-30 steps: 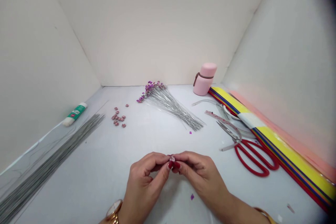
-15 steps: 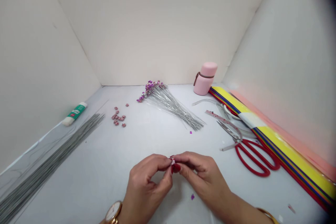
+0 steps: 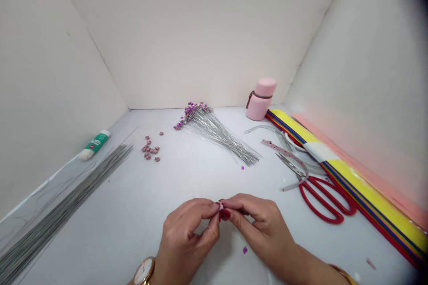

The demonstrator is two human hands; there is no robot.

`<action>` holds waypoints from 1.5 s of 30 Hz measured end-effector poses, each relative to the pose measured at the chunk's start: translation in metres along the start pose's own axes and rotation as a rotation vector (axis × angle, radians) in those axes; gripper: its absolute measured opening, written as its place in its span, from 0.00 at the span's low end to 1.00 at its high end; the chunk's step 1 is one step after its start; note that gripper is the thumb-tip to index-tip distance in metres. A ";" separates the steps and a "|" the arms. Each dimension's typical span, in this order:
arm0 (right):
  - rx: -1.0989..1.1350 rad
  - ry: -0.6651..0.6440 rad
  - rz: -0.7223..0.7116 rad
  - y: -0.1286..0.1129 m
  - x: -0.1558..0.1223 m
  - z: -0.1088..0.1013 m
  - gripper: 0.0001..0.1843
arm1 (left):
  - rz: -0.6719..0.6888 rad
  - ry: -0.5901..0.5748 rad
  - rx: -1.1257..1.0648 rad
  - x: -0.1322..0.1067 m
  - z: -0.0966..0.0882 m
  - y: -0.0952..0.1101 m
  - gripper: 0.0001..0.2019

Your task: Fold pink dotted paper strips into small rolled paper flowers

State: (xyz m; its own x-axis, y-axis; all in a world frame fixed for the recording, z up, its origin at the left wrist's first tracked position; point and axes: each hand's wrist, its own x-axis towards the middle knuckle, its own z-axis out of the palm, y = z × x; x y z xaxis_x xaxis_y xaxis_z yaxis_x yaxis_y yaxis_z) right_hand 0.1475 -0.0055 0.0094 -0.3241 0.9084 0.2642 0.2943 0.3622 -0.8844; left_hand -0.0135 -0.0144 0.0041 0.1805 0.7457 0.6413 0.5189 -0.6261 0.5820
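Note:
My left hand [image 3: 192, 231] and my right hand [image 3: 256, 227] meet fingertip to fingertip above the near middle of the table. Thumbs and index fingers of both pinch one small pinkish-white piece [image 3: 221, 206], mostly covered by the fingers; its colour is like the little pink star-shaped pieces [image 3: 152, 150] lying at mid-left. Just below the right fingers lies a purple scrap [image 3: 245, 250], and a second purple scrap [image 3: 242, 168] is farther back. At the back middle rests a bundle of silvery wire stems [image 3: 224, 136] tipped with purple and pink pieces.
Red-handled scissors [image 3: 326, 200] and a curled patterned strip [image 3: 287, 153] lie at right, beside long coloured sheets [image 3: 354, 182]. A pink flask [image 3: 259, 102] stands at the back right. Loose grey wires [image 3: 70, 202] and a glue stick [image 3: 95, 144] lie at left.
Both hands keep their pinch on the small piece, with only a slight shift of the fingertips. Everything on the table stays in place.

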 end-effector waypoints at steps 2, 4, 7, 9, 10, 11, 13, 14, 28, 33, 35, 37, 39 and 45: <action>-0.030 0.008 -0.024 0.000 -0.001 0.002 0.08 | 0.008 0.012 0.017 0.000 0.001 0.000 0.10; -0.089 0.031 -0.061 0.001 -0.002 0.005 0.09 | 0.013 0.021 0.050 0.000 0.002 0.001 0.09; -0.170 0.085 -0.097 0.002 -0.004 0.008 0.10 | -0.003 0.025 0.072 0.000 0.004 0.001 0.09; -0.146 0.083 -0.076 0.002 -0.004 0.008 0.10 | -0.060 0.001 0.009 0.001 0.004 0.001 0.08; -0.102 0.074 -0.046 0.002 -0.003 0.007 0.10 | -0.099 -0.021 -0.046 0.001 0.004 0.001 0.08; -0.044 0.069 -0.003 0.002 -0.003 0.007 0.10 | -0.140 -0.049 -0.106 0.002 0.002 0.001 0.08; 0.075 0.048 0.096 0.002 -0.002 0.006 0.12 | -0.199 -0.107 -0.214 0.002 0.000 0.001 0.08; 0.122 0.040 0.134 0.002 -0.001 0.005 0.12 | -0.218 -0.131 -0.254 0.002 -0.001 0.000 0.09; 0.183 0.044 0.182 0.007 -0.003 0.006 0.10 | -0.320 -0.078 -0.347 -0.002 0.003 0.003 0.09; 0.092 0.008 0.065 0.003 -0.002 0.002 0.09 | -0.266 -0.038 -0.300 -0.001 0.002 0.004 0.09; 0.061 0.008 0.063 0.002 -0.002 0.001 0.09 | -0.261 -0.043 -0.302 -0.001 0.003 0.003 0.08; 0.042 0.015 0.060 0.002 -0.002 0.001 0.09 | -0.267 -0.051 -0.305 -0.001 0.003 0.002 0.08; 0.032 0.021 0.044 0.002 -0.002 0.002 0.09 | -0.271 -0.057 -0.301 -0.001 0.004 0.002 0.07; -0.054 0.036 -0.030 0.002 -0.002 0.003 0.08 | -0.186 0.017 -0.205 -0.001 0.006 0.004 0.07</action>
State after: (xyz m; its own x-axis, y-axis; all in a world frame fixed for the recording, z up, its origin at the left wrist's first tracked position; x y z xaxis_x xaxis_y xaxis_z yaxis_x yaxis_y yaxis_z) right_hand 0.1458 -0.0076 0.0060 -0.3014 0.9034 0.3050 0.3330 0.3995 -0.8541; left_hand -0.0069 -0.0157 0.0030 0.0830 0.8493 0.5214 0.3620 -0.5132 0.7782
